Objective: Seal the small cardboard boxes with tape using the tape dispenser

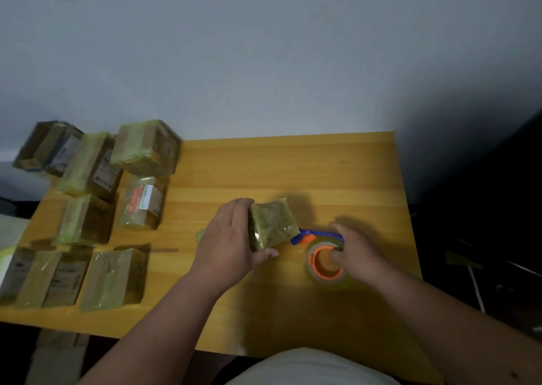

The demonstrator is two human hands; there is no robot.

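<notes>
My left hand (231, 239) grips a small cardboard box (272, 223) wrapped in yellowish tape, holding it tilted just above the wooden table (293, 167). Its thumb sits under the box and its fingers lie over the top. Right beside the box lies the tape dispenser (321, 252), a blue frame with an orange core and a roll of clear tape. My right hand (356, 252) holds the dispenser, a finger hooked into the orange core. The dispenser's blue tip touches the box's right corner.
Several taped cardboard boxes (88, 196) lie in rows on the left part of the table, some stacked at the back left (146, 147). A pale wall rises behind the table. More boxes sit on the floor (55, 355) at the lower left. Dark space lies to the right.
</notes>
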